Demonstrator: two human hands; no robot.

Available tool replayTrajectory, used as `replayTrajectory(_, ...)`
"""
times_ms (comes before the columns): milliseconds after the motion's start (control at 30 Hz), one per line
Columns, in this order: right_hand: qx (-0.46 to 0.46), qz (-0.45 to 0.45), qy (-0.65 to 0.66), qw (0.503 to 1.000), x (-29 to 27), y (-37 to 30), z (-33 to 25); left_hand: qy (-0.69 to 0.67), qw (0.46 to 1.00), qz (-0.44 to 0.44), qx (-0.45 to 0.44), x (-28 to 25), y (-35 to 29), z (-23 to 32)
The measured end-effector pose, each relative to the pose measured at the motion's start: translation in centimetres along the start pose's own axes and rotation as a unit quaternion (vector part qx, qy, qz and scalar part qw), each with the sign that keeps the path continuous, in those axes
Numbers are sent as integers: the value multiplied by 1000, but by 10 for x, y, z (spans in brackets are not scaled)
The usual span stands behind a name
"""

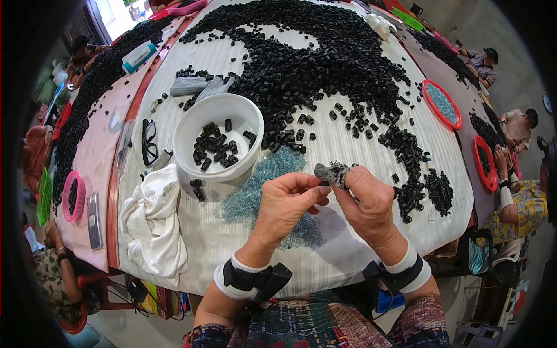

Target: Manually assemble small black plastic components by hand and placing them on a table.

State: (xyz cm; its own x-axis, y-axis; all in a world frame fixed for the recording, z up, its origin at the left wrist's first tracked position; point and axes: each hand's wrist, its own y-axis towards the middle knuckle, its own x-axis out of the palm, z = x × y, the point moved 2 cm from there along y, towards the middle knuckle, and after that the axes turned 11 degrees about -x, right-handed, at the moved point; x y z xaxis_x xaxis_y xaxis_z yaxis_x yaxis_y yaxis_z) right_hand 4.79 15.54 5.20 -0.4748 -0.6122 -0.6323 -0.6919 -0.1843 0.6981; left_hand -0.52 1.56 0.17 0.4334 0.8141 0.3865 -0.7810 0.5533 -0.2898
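My right hand [371, 203] is closed round a dark grey, rough-textured lump [332, 174], whose rounded end sticks out toward the left. Thumb and forefinger pinched together, my left hand [290, 200] meets that lump from the other side; what sits between its fingertips is dark and too small to name. Below both hands spreads a pile of small translucent blue-grey pieces [255, 194]. Left of the pile stands a white bowl [184, 124], partly filled with short black cylindrical parts [214, 145]. A small heap of thin black pieces [439, 192] lies to the right.
A large mass of black parts [325, 69] covers the table's far half. Eyeglasses [149, 142], a crumpled white cloth [154, 223] and bundles of clear strips [197, 86] lie left. Red baskets [486, 165] stand on the right-hand table. Several people sit at the side tables.
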Motion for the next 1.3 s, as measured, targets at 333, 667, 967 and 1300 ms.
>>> replayTrajectory(333,69,12,15,997,6,-6,-2,-7,1000,-9,-2,0,1,-5)
replayTrajectory(667,151,31,64,986,7,-7,1,22,1000,4,16,1,0,-1)
replayTrajectory(967,151,29,61,986,8,-7,-1,18,999,4,28,0,1,-2)
replayTrajectory(1300,128,51,34,990,13,-8,-1,27,999,18,24,1,0,0)
